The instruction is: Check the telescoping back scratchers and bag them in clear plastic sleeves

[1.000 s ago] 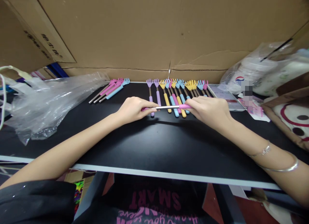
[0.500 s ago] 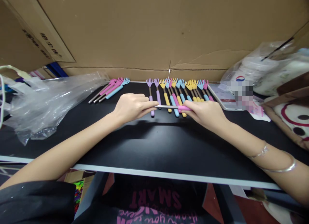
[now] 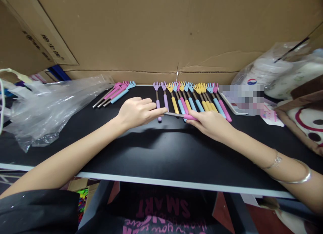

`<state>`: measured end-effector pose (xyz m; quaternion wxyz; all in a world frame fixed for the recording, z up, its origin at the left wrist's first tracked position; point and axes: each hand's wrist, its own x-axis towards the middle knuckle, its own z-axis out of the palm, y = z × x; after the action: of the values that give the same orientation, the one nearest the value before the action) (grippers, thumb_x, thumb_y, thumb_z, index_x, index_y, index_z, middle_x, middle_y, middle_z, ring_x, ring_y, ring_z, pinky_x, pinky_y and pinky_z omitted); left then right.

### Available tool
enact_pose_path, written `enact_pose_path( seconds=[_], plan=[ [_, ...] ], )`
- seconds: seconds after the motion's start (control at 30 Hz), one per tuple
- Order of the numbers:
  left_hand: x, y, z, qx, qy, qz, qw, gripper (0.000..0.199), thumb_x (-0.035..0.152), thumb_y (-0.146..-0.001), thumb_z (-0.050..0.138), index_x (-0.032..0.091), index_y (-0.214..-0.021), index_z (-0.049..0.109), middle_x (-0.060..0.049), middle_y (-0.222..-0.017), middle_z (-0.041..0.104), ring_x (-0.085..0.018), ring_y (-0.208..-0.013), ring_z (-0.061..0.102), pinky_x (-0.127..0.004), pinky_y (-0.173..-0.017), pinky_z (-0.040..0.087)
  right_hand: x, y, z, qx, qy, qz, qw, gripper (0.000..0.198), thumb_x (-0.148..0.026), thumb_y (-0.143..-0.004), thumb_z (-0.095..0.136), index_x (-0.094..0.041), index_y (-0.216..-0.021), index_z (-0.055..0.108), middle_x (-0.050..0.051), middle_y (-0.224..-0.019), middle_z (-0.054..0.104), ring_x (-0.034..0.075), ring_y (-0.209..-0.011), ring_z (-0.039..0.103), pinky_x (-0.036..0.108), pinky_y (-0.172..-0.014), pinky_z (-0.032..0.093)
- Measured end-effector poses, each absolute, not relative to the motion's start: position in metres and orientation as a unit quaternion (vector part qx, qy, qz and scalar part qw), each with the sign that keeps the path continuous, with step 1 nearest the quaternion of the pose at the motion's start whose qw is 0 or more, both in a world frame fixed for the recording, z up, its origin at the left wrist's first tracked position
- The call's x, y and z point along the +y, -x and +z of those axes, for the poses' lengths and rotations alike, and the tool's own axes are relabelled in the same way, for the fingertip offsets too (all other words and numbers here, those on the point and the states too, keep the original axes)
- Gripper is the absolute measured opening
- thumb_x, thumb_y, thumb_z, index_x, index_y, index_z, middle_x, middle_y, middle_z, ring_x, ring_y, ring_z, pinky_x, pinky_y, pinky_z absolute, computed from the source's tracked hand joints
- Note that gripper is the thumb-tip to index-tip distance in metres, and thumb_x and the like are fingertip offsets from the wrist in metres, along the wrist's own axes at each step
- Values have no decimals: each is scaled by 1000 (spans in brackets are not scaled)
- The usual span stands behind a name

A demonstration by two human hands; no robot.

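Observation:
A back scratcher with a metal rod (image 3: 174, 115) and a pink sleeve is held level above the black table. My left hand (image 3: 137, 113) pinches the rod's left end between closed fingers. Around the pink part, my right hand (image 3: 213, 124) is closed, hiding its far end. Behind the hands lies a row of back scratchers with claw heads, among them a purple one (image 3: 158, 106), a yellow one (image 3: 175, 105) and a pink one (image 3: 225, 110). Farther left, several pink and blue back scratchers (image 3: 119, 95) lie slanted, apart from the row.
Crumpled clear plastic bags (image 3: 58, 109) cover the table's left side. At right are a white-framed flat box (image 3: 234, 109), a bagged white container (image 3: 264, 72) and a brown plush item (image 3: 302, 123). A cardboard wall (image 3: 161, 35) stands behind; the table's pale edge (image 3: 161, 182) runs in front.
My right hand has moved slightly down and left, tilting the back scratcher so its pink end sits lower. More of the row's right-hand handles show. My left hand has barely moved.

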<state>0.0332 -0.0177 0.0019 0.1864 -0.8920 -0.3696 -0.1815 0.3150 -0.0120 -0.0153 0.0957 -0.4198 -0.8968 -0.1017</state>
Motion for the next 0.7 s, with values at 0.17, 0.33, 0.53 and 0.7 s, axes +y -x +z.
enact_pose_path(
  seconds=[0.17, 0.33, 0.53, 0.7],
  plan=[
    [-19, -35, 3, -367, 887, -179, 217, 40, 47, -100, 37, 33, -109, 74, -1, -52, 51, -13, -56, 49, -29, -51, 22, -14, -315, -11, -902, 404, -100, 113, 31, -45, -98, 42, -22, -93, 62, 4, -71, 74, 20, -58, 66, 25, -49, 31],
    [-17, -34, -2, -327, 882, -184, 285, 33, 40, -100, 43, 32, -108, 74, 0, -54, 56, -12, -57, 52, -28, -49, 21, -13, -316, -10, -904, 395, -112, 117, 36, -46, -99, 38, -22, -90, 63, 4, -68, 72, 17, -54, 62, 26, -49, 30],
    [-17, -38, -12, -336, 885, -206, 250, 31, 40, -99, 46, 27, -103, 75, -1, -64, 68, -13, -63, 62, -27, -49, 25, -11, -317, -11, -893, 403, -165, 110, 47, -52, -100, 31, -22, -83, 62, 3, -68, 72, 15, -52, 59, 26, -48, 24],
    [-18, -44, -22, -397, 886, -218, 98, 33, 43, -99, 45, 30, -109, 74, -1, -89, 77, -14, -76, 70, -23, -54, 33, -10, -319, -9, -876, 400, -250, 100, 48, -51, -100, 31, -21, -81, 63, 2, -66, 70, 14, -51, 58, 25, -47, 17]
  ],
)
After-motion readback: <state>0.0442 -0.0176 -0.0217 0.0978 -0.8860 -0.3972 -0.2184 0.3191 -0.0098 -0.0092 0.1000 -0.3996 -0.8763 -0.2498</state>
